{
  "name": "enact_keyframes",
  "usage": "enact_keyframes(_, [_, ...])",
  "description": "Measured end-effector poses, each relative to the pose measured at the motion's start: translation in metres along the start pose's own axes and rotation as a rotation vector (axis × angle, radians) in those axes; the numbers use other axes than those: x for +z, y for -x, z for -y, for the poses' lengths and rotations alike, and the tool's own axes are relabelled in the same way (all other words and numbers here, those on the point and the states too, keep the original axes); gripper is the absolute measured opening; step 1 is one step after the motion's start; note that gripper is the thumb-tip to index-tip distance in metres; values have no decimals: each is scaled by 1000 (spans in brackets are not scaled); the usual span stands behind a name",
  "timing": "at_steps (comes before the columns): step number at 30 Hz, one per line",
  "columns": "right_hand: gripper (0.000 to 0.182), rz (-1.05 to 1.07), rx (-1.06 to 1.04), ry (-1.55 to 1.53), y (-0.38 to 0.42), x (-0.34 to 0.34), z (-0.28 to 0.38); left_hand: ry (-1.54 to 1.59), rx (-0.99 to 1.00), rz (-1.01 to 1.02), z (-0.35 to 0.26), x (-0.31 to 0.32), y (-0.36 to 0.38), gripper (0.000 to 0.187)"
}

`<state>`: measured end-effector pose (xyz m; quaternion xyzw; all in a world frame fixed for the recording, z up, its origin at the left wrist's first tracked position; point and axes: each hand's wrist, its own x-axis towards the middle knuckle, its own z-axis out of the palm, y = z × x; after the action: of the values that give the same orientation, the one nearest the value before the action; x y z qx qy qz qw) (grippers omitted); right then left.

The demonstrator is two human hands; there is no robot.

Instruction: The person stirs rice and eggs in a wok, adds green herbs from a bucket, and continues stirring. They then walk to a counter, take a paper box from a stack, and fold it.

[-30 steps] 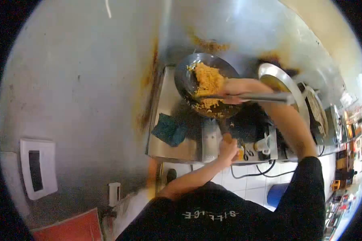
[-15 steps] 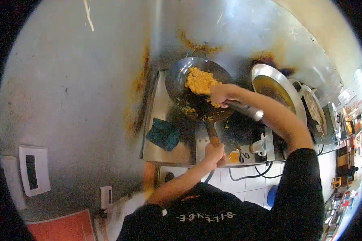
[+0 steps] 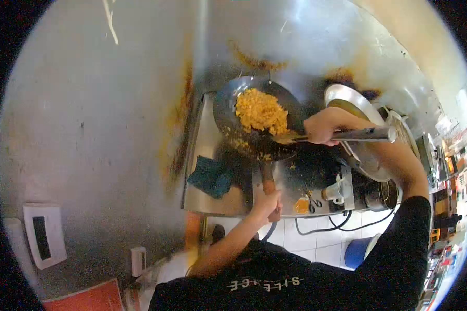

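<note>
A dark wok (image 3: 224,106) sits on the stove, with a heap of orange-yellow food (image 3: 262,111) in its upper part and small bits stuck lower down. My left hand (image 3: 267,203) is wrapped round the wok's brown wooden handle (image 3: 268,179). Over the wok's right rim, my right hand (image 3: 320,127) grips a wok spatula (image 3: 367,135). Its thick metal handle points right, and its blade lies inside the wok at the lower right edge of the heap. The blade is partly blurred.
A dark green cloth (image 3: 210,177) lies left of the wok handle. Scissors (image 3: 312,203) and a white jug (image 3: 338,191) are to its right. Farther right stand a large metal pan (image 3: 354,95) and a dark pot (image 3: 379,195). A metal wall (image 3: 114,119) rises behind and left.
My right hand and the spatula have moved right, off the food, and the spatula's handle now lies nearly level. The heap sits spread in the wok. The wok handle has shifted slightly left.
</note>
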<state>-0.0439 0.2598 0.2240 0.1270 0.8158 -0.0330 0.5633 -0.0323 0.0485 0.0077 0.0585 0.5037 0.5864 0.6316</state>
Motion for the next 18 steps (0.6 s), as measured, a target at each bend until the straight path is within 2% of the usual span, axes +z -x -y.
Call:
enact_keyframes(1, [6, 11, 155, -316, 0, 10, 2, 43, -37, -19, 6, 1, 5, 16])
enact_keyframes(3, [11, -227, 67, -10, -61, 33, -18, 89, -91, -33, 2, 16, 4, 16])
enact_keyframes(5, [20, -776, 92, -164, -94, 36, 1, 86, -72, -38, 25, 28, -7, 15])
enact_keyframes(7, [22, -664, 16, -648, -77, 22, -24, 94, -62, -12, 26, 20, -25, 15])
enact_keyframes(9, [22, -511, -64, -1338, -35, 16, -34, 157, -80, 11, 6, 13, -11, 14])
enact_keyframes(10, [17, -550, -93, -1150, -52, 21, -31, 185, -120, 47, 9, 11, -17, 14])
enact_keyframes(11, [22, -598, -112, -961, -68, 26, -28, 176, -142, 58, 14, 12, -14, 14])
enact_keyframes(12, [26, -735, -32, -664, -126, 32, -17, 165, -164, 70, 18, 14, -10, 14])
enact_keyframes(14, [31, -903, -6, -292, -151, 56, 21, 121, -99, 9, 1, 18, 3, 16])
enact_keyframes(16, [32, -823, -8, -245, -92, 40, 57, 12, -43, -52, -13, 10, -2, 18])
enact_keyframes(18, [33, -669, 1, -207, -66, 39, 73, -56, -102, -81, 19, 18, 28, 19])
